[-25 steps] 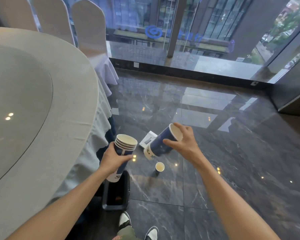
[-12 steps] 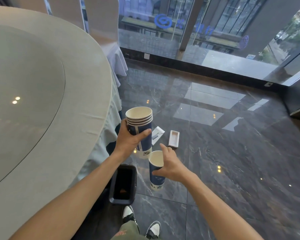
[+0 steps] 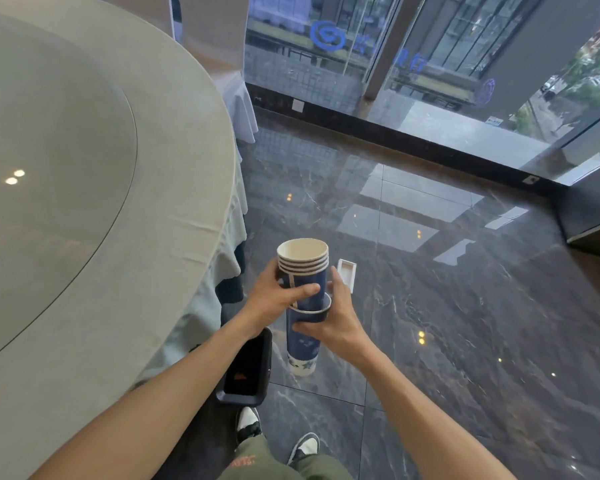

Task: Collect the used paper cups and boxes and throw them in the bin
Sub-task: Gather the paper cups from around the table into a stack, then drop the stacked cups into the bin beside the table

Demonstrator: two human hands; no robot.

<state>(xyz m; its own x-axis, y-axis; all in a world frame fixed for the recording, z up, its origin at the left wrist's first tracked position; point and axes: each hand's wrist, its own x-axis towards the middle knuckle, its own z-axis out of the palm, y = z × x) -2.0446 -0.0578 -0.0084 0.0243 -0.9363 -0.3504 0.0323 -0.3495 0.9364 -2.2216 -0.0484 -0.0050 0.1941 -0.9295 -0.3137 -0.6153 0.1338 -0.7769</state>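
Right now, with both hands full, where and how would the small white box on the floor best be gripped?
The white box lies flat and open-side up beyond the cup stack. Probably pinch its two long side walls from above: they look narrow-set, and nothing covers it.

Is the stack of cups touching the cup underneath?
Touching. The head view shows the stack of cups pushed down inside the rim of the lower cup.
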